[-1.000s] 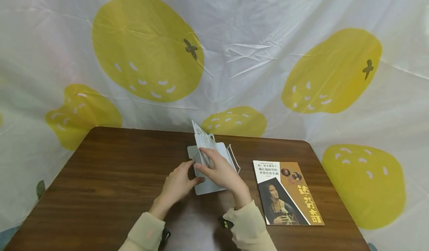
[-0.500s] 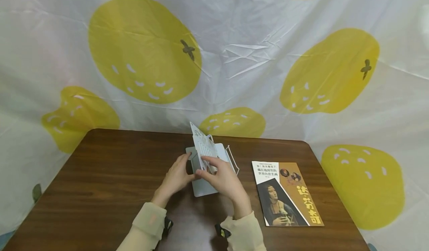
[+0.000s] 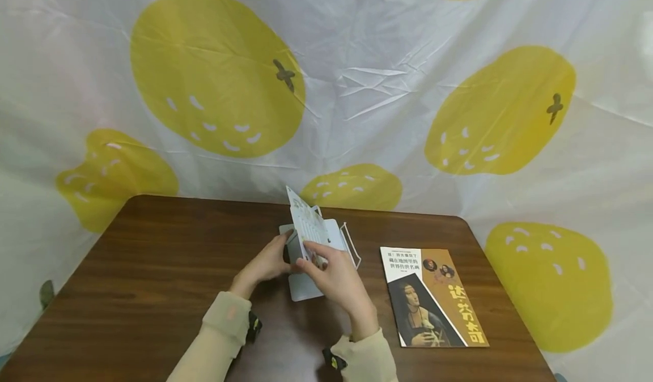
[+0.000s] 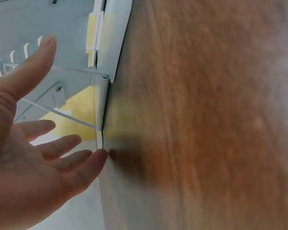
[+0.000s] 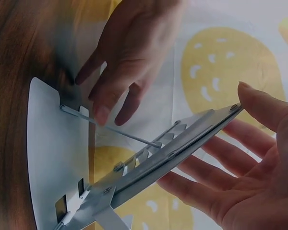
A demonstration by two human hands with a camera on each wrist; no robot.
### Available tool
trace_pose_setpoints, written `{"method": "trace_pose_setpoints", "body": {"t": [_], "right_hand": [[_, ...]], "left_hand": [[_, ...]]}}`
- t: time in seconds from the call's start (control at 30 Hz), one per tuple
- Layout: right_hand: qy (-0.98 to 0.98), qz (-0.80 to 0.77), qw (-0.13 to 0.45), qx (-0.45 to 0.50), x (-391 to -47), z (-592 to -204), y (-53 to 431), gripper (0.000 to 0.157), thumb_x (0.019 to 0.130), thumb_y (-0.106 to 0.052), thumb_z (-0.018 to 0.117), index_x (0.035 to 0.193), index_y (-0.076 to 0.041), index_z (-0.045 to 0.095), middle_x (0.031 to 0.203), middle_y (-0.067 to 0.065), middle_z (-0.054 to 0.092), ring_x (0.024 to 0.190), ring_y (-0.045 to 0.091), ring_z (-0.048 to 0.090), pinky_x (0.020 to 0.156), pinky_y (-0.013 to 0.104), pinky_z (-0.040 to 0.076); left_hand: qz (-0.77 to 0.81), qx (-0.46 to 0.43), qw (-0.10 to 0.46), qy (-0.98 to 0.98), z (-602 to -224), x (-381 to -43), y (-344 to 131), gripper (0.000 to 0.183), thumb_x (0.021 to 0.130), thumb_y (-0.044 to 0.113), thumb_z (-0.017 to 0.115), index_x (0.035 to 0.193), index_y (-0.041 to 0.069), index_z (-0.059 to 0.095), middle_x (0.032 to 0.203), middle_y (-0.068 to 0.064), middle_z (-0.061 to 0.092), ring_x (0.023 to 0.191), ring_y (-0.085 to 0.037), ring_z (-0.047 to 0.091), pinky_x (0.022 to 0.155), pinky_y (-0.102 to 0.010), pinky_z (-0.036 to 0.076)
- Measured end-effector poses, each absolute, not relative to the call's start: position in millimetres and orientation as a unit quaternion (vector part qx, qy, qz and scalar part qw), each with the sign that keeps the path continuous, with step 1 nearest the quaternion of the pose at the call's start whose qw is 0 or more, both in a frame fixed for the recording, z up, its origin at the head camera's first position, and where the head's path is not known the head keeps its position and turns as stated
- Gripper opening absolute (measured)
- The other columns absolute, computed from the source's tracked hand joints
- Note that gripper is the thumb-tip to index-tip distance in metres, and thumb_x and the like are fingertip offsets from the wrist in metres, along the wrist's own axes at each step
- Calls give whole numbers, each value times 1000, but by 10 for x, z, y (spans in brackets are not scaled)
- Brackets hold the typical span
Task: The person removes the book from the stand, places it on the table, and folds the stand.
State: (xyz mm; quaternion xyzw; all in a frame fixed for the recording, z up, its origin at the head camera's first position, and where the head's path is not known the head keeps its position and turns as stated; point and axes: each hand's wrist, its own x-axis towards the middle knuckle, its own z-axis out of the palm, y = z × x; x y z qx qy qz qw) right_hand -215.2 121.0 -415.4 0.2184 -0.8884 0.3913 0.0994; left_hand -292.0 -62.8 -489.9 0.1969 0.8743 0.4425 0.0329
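A pale metal book stand (image 3: 309, 220) stands on the table with its panel tilted up from the flat base plate (image 5: 55, 143). My right hand (image 3: 336, 274) holds the panel's near edge, thumb on one face and fingers along the other. Behind the panel, my left hand (image 3: 266, 262) is at the wire support leg (image 5: 129, 136), with its fingers spread and relaxed. The left wrist view shows the wire passing between the thumb and fingers; whether they touch it I cannot tell. One end of the wire reaches the base, the other the panel's slotted rack (image 5: 149, 152).
To the right lies a flat book (image 3: 433, 297) with a painted portrait on its cover. A white wire arm (image 3: 351, 246) sticks out at the stand's right side. The wooden table (image 3: 168, 268) ends at a white curtain (image 3: 357, 42) with yellow fruit prints.
My right hand has come down lower along the panel's edge. The left hand has shifted slightly behind the panel. The stand's panel stays tilted up.
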Motion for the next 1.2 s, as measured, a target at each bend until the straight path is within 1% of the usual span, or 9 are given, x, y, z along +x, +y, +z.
{"method": "trace_pose_setpoints", "body": {"t": [0.07, 0.17, 0.23, 0.3, 0.43, 0.57, 0.67, 0.9, 1.2], "right_hand": [[-886, 393, 109, 222, -2148, -4156, 1203, 40, 91, -31, 70, 126, -10, 67, 122, 7, 66, 98, 17, 65, 77, 39, 55], [-883, 392, 120, 229, -2138, -4163, 1193, 39, 92, -31, 69, 124, -8, 68, 115, 7, 69, 79, 12, 62, 70, 34, 55], [-883, 389, 124, 231, -2135, -4171, 1190, 39, 92, -31, 69, 124, -9, 68, 108, 6, 71, 65, 9, 55, 63, 28, 52], [-884, 387, 129, 230, -2131, -4185, 1180, 38, 92, -31, 69, 123, -10, 68, 105, 4, 72, 58, 9, 49, 58, 25, 47], [-882, 391, 142, 223, -2128, -4197, 1178, 36, 91, -30, 70, 122, -11, 70, 107, 4, 72, 64, 10, 54, 60, 26, 49], [-870, 419, 147, 216, -2121, -4195, 1195, 36, 91, -29, 70, 121, -10, 70, 115, 6, 69, 90, 12, 66, 74, 34, 56], [-856, 453, 137, 206, -2114, -4190, 1222, 36, 91, -28, 71, 121, -8, 70, 118, 6, 68, 107, 18, 64, 82, 39, 54], [-829, 517, 129, 171, -2112, -4159, 1338, 35, 91, -24, 72, 120, -6, 70, 118, 10, 67, 108, 29, 64, 84, 43, 53], [-815, 550, 125, 132, -2161, -4180, 1458, 31, 90, -23, 73, 119, -12, 72, 117, 7, 68, 105, 19, 66, 81, 32, 54]], "left_hand": [[445, 211, 30, 870, -4910, -2948, -627, 89, 76, 19, 85, 144, -10, 35, 137, -30, 46, 126, -41, 45, 102, -52, 37], [444, 222, 22, 868, -4924, -2961, -621, 78, 76, 16, 84, 139, -7, 44, 129, -26, 55, 115, -37, 54, 96, -49, 43], [440, 219, 18, 871, -4931, -2963, -617, 73, 75, 14, 84, 136, -6, 49, 123, -23, 59, 107, -34, 58, 91, -47, 45], [437, 209, 16, 875, -4936, -2957, -618, 70, 74, 13, 85, 133, -5, 52, 117, -21, 62, 101, -33, 59, 88, -46, 47], [422, 186, 16, 887, -4941, -2968, -602, 71, 74, 16, 85, 133, -5, 53, 118, -21, 62, 103, -35, 59, 89, -48, 46], [395, 174, 19, 902, -4956, -2994, -580, 74, 74, 21, 85, 136, -4, 51, 123, -22, 58, 110, -35, 55, 93, -49, 44], [386, 166, 24, 907, -4964, -3002, -582, 75, 73, 21, 86, 135, -3, 51, 124, -21, 56, 110, -34, 54, 92, -48, 44], [396, 151, 50, 904, -4934, -3001, -580, 80, 73, 22, 86, 139, -1, 48, 136, -19, 53, 121, -36, 52, 98, -49, 42], [376, 149, 53, 913, -4911, -3016, -597, 80, 73, 25, 87, 139, 0, 49, 132, -18, 56, 118, -35, 54, 96, -51, 43]]}}
